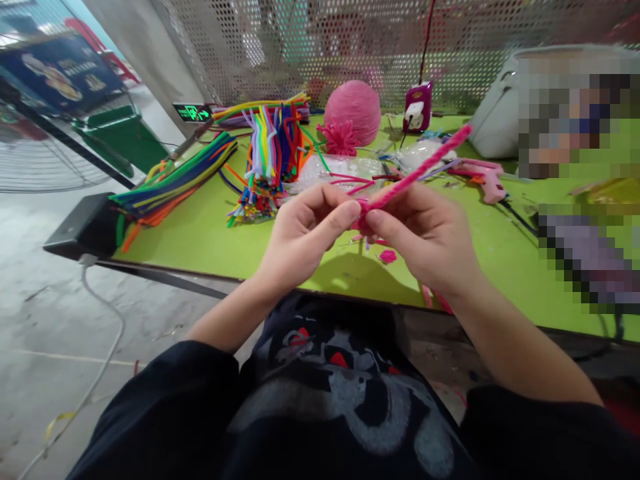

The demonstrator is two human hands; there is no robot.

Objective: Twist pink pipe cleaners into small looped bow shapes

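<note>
The pink twisted pipe cleaner (415, 175) is fuzzy and slants up over the green table (200, 233). Left hand (300, 230) and right hand (425, 233) both pinch its lower end shut.

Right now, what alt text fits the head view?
Both hands, left hand and right hand, pinch one end of a twisted pink pipe cleaner above a green table. Bundles of coloured pipe cleaners lie behind.
</note>
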